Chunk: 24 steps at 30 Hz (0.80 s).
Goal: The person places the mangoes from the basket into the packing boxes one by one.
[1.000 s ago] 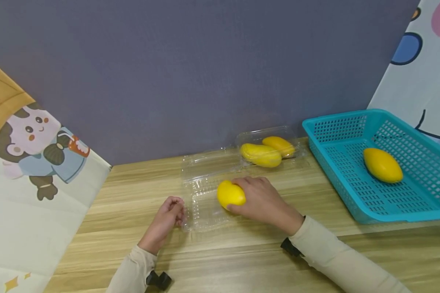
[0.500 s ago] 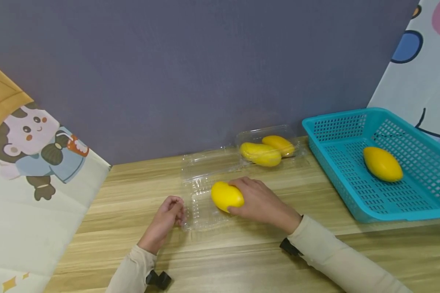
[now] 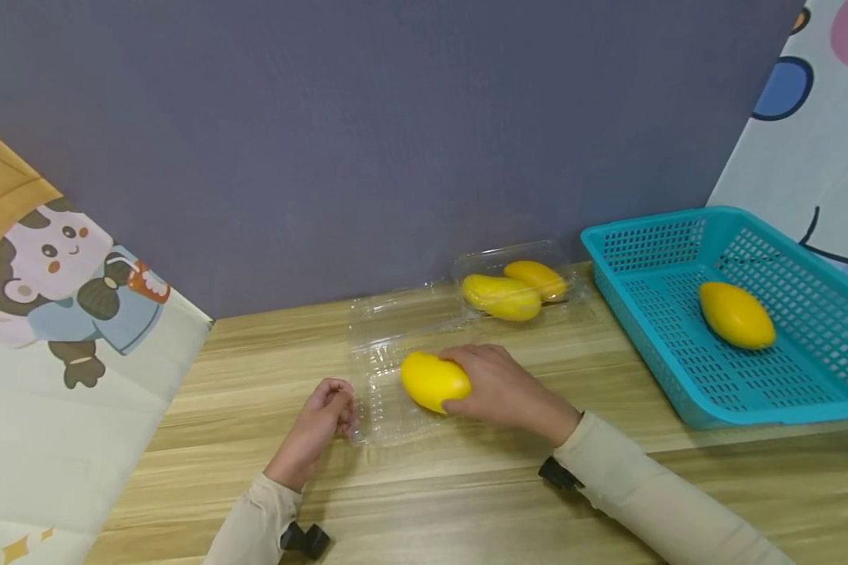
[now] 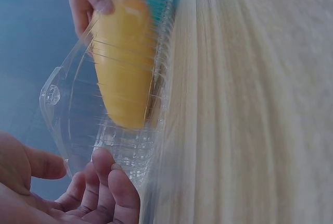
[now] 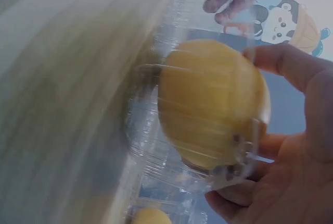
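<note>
A yellow mango [image 3: 434,382] sits within the near half of an unfolded clear plastic clamshell box [image 3: 389,424]. My right hand [image 3: 498,384] grips its right end, thumb on the near side and fingers over the far side. Through the clear wall, the right wrist view shows the mango [image 5: 208,104] between thumb and fingers. At the box's left edge, my left hand [image 3: 318,424] holds the rim with curled fingers. In the left wrist view the thumb of the left hand [image 4: 78,193] meets the rim while the fingertips lie along the wall.
Behind the right hand, another clear clamshell box [image 3: 509,255] holds two yellow mangoes [image 3: 502,297]. A turquoise basket [image 3: 650,345] with one mango [image 3: 736,315] stands at the right. A grey wall [image 3: 396,157] rises along the back of the wooden table [image 3: 268,345].
The right hand has moved the mango slightly left and toward me within the clamshell box, turning it a little. The left hand has stayed at the box's edge.
</note>
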Motion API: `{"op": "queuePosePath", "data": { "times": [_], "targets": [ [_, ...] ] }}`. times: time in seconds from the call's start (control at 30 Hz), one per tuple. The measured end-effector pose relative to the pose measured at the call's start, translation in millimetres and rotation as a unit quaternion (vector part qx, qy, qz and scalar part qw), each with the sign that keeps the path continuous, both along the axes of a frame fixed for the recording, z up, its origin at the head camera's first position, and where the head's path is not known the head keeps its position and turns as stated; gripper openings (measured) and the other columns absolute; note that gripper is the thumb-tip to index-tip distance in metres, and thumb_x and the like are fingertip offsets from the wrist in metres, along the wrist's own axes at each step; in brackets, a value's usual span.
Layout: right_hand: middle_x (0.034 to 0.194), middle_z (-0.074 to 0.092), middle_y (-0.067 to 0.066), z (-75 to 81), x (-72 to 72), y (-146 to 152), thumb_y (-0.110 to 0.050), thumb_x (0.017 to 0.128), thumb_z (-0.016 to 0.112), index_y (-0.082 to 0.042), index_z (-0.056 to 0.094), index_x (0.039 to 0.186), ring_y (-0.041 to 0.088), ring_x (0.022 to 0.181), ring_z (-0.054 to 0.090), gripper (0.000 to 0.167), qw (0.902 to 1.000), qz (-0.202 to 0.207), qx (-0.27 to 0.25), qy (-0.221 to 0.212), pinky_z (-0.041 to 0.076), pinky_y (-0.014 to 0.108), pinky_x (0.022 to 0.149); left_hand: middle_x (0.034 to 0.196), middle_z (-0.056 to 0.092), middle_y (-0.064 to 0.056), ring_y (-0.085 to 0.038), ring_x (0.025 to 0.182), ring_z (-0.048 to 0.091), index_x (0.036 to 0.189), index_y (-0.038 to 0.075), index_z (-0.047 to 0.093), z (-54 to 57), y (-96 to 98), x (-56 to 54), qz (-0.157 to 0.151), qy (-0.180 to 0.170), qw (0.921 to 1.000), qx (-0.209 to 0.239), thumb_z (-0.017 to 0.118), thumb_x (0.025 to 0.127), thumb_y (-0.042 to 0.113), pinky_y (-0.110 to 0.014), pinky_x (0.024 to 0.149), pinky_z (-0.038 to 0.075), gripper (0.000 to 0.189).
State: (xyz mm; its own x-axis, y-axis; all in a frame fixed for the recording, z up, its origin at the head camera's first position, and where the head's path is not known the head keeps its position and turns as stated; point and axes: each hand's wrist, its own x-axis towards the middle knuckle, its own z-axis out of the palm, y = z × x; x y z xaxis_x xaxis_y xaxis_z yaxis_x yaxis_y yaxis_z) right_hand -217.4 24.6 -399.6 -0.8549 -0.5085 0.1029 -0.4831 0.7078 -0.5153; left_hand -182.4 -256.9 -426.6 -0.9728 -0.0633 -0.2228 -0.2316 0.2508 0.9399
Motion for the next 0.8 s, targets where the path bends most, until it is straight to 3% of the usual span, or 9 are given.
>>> {"op": "queuePosePath", "data": {
  "times": [0.3, 0.8],
  "targets": [
    [0.140, 0.060, 0.002, -4.6, -3.1, -1.7, -0.040, 0.080, 0.077, -0.013, 0.053, 0.141, 0.023, 0.130, 0.055, 0.071, 0.9998, 0.007, 0.020, -0.006, 0.030, 0.048, 0.116, 0.089, 0.051, -0.004, -0.015, 0.074, 0.052, 0.118, 0.001, 0.044, 0.4, 0.6, 0.9, 0.001, 0.000, 1.0000, -0.003, 0.038, 0.106, 0.013, -0.024, 0.064, 0.047, 0.019],
    [0.137, 0.063, 0.001, 2.2, -3.8, -8.6, -0.037, 0.077, 0.079, -0.014, 0.055, 0.139, 0.021, 0.125, 0.059, 0.071, 0.9992, 0.008, 0.033, -0.019, 0.025, 0.052, 0.118, 0.088, 0.051, -0.003, -0.014, 0.073, 0.053, 0.118, 0.001, 0.044, 0.4, 1.5, 0.5, 0.006, 0.000, 1.0000, -0.001, 0.039, 0.106, 0.013, -0.023, 0.063, 0.048, 0.018]
  ]
}}
